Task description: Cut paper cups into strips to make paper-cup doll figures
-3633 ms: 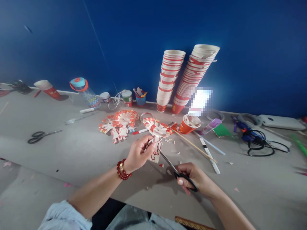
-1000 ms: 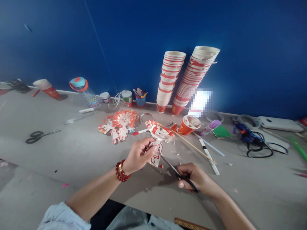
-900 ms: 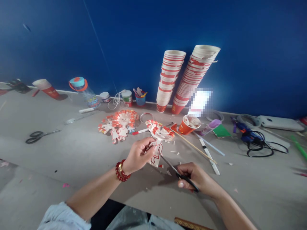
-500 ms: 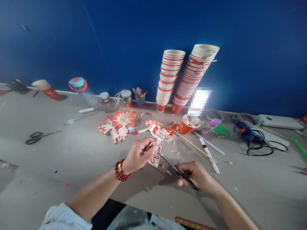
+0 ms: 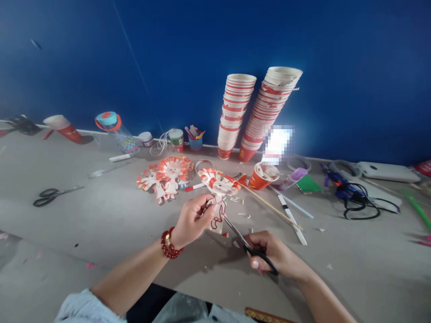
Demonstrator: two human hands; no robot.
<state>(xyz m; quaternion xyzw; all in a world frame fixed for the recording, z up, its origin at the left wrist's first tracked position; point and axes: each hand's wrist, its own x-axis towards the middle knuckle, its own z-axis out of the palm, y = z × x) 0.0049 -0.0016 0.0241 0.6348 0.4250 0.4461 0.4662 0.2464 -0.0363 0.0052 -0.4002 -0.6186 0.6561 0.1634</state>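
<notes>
At the far left of my grey tabletop, the loose scissors lie with their dark handles to the left, and behind them a red-and-white cup lies tipped over. Next along, a clear bottle leans in my view, its light-blue lid ringed by an orange handle. Past the small jars by the blue wall, a cluster of cut-out figures with fringed orange-and-white heads lies overlapping. In front of it comes my left hand, red beaded bracelet at the wrist, thumb and fingers pinched firmly on the paper figure. That figure is up between my hands, curled fringe at the top, its red-outlined body below. The blades of the black-handled scissors slant up to the body's right edge, their tips meeting it; my right hand is closed around their handles. Behind stand two stacks of paper cups, with a scrap-filled orange cup before them. Further right are a wooden stick, a white marker and a green sheet, then a blue tool with a looped black cord.
</notes>
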